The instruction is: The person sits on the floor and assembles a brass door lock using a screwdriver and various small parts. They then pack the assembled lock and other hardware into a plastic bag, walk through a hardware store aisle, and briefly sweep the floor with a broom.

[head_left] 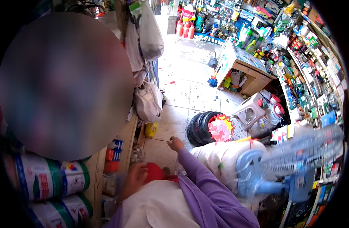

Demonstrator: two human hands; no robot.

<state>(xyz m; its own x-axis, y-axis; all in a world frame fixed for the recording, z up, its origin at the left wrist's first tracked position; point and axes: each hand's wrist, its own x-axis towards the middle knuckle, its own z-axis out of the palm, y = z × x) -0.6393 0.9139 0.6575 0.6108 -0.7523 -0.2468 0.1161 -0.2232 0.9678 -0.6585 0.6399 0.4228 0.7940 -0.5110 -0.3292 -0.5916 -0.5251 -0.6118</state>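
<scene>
My right hand (176, 143) reaches forward over the floor in a purple sleeve (205, 174). Its fingers are loosely bent and a little apart, and I see nothing in them. My left hand (134, 180) hangs low beside my body, near the wooden shelf edge on the left. Somewhat blurred, its fingers look slack and apart, with nothing visible in them. A red garment (154, 173) shows just beside it, below my pale shirt (159, 205). A yellow package (151, 129) stands on the floor to the left of my right hand.
Ahead right are stacked black tyres (201, 129), a white stool (250, 110) and a wooden cabinet (245, 66). A blue fan (254, 171) stands near a plastic-wrapped roll (216, 159). White bags (148, 100) hang left, above several labelled buckets (49, 178). Crowded shelves (311, 76) line the right.
</scene>
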